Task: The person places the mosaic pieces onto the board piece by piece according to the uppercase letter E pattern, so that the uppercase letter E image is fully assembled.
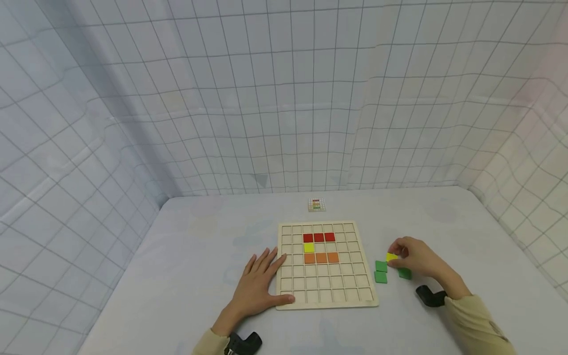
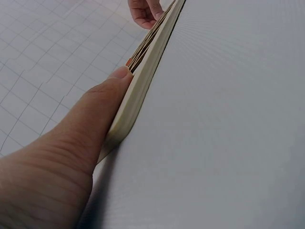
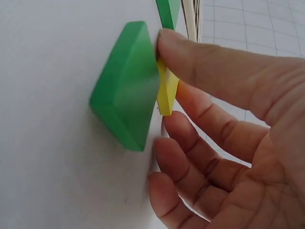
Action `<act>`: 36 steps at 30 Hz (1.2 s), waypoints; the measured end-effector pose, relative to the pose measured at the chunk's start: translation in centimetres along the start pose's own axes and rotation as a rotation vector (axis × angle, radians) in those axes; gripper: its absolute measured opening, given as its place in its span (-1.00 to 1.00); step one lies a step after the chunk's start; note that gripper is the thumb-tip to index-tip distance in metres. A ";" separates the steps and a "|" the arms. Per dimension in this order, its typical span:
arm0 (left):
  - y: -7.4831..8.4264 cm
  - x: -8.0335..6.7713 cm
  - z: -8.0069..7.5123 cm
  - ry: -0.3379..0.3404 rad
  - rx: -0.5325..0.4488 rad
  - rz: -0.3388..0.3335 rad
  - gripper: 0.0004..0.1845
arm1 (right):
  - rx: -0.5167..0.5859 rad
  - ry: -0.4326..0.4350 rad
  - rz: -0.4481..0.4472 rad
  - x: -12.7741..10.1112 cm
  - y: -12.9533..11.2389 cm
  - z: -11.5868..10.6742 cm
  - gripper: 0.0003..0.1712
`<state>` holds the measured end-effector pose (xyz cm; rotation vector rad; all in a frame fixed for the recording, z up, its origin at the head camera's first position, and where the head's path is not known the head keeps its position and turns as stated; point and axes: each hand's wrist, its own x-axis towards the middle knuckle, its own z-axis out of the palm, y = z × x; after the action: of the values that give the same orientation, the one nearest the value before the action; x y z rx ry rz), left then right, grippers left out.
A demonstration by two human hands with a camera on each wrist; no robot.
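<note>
A wooden grid board [image 1: 326, 298] lies on the table, holding a row of red tiles [image 1: 318, 237], one yellow tile [image 1: 308, 247] and a row of orange tiles [image 1: 321, 257]. My left hand [image 1: 259, 283] lies flat with straight fingers against the board's left edge [image 2: 138, 90]; the thumb [image 2: 102, 100] presses its corner. My right hand [image 1: 414, 256] pinches a yellow tile [image 1: 391, 257] [image 3: 167, 90] right of the board. Three green tiles lie there: two [image 1: 380, 271] stacked in a column and one [image 1: 404, 273] [image 3: 128, 86] beside my fingers.
A small pattern card [image 1: 316, 204] lies on the table beyond the board. Gridded white cloth walls enclose the table on three sides. Black wrist mounts [image 1: 429, 296] show near both sleeves.
</note>
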<state>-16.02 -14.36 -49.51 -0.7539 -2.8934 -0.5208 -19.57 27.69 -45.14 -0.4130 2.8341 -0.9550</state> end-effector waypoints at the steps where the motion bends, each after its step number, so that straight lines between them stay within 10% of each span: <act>1: 0.0 0.0 0.1 0.004 -0.002 0.001 0.08 | -0.003 0.010 0.007 0.1 0.0 0.1 -0.72; 36: 0.2 0.0 0.0 -0.005 -0.001 0.000 0.08 | -0.010 0.230 -0.019 0.8 -1.4 1.7 -0.81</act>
<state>-15.91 -14.23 -49.43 -0.7563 -2.8983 -0.5205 -19.69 25.43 -45.66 -0.3520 3.0450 -1.0551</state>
